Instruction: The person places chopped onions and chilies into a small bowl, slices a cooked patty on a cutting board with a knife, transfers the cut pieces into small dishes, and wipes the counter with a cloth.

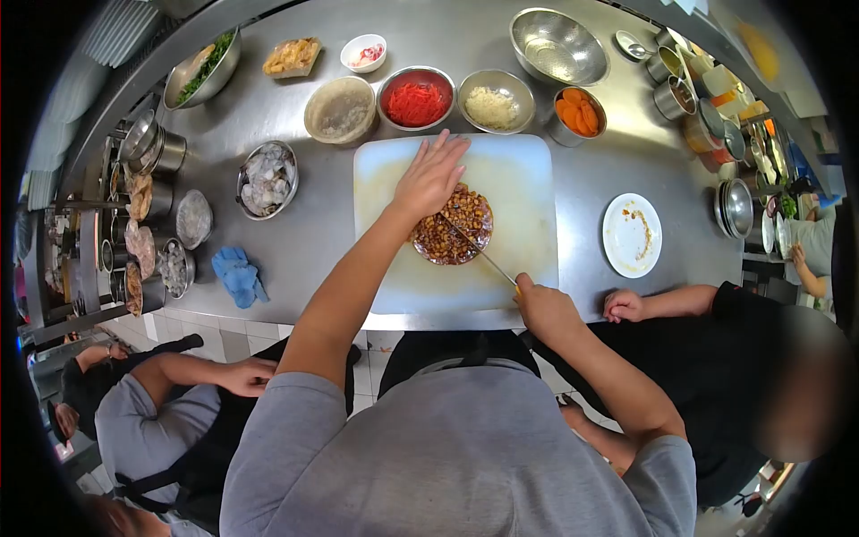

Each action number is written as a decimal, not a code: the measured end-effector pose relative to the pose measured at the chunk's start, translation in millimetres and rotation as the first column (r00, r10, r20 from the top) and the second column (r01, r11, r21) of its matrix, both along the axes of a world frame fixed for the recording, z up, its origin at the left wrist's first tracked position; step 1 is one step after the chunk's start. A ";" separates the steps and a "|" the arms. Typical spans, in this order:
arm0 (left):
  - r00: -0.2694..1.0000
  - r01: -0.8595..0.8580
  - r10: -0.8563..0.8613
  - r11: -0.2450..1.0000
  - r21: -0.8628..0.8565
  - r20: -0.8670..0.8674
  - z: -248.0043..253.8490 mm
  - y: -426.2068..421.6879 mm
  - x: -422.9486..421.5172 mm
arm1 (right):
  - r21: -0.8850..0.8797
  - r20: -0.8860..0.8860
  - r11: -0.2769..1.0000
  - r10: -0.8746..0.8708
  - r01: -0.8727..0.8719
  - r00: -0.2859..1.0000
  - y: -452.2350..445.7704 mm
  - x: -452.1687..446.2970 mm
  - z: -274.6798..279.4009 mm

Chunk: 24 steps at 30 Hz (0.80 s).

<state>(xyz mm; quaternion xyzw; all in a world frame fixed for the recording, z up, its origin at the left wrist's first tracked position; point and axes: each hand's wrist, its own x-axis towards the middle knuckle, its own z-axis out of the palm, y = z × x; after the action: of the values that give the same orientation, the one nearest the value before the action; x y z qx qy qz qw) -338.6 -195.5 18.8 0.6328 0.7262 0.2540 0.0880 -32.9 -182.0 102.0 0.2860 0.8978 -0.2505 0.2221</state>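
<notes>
My right hand (544,311) is closed around the handle of a knife (494,265). The long thin blade points up and left, across a round bed of glossy brown chopped pieces (458,240). Whether it cuts into the bed or rests on top I cannot tell. At the upper left rim of this round lies my left hand (429,179), fingers stretched out flat and pointing away from me. Its palm may touch the brown pieces; the underside is hidden. Beneath everything is a white cutting board (519,197), stained yellowish in places.
Behind the board stand bowls of red shreds (417,98), pale minced bits (492,103) and orange slices (578,115). A smeared white plate (632,236) sits right; a blue cloth (238,276) and a bowl of shrimp-like pieces (267,179) lie left. A person's hand (625,305) rests at the right edge.
</notes>
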 end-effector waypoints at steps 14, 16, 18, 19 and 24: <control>0.996 -0.013 0.011 1.000 -0.022 -0.093 5.5 -2.7 4.0 | 0.018 -0.075 0.998 -0.062 0.063 0.995 -9.1 13.1 -38.4; 0.997 -0.023 0.021 0.999 -0.022 -0.078 2.1 -1.2 2.5 | 0.013 -0.085 0.997 -0.071 0.072 0.994 -7.4 9.5 -37.8; 0.997 -0.021 0.018 0.999 -0.029 -0.073 0.3 -1.2 3.7 | -0.005 -0.062 0.997 -0.072 0.072 0.995 -3.2 7.6 -31.8; 0.997 -0.023 0.021 0.999 -0.027 -0.079 1.4 -0.5 2.8 | 0.000 -0.072 0.997 -0.077 0.077 0.994 -3.2 8.0 -34.5; 0.997 -0.033 0.033 0.999 0.000 -0.070 -1.6 2.2 1.0 | -0.024 -0.058 0.996 -0.086 0.085 0.995 -0.6 6.1 -27.9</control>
<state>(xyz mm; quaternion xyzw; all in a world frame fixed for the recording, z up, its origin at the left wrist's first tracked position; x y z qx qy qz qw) -337.6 -193.3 17.2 0.6292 0.7393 0.2325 0.0588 -26.8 -182.6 74.2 0.3143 0.8882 -0.2779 0.1875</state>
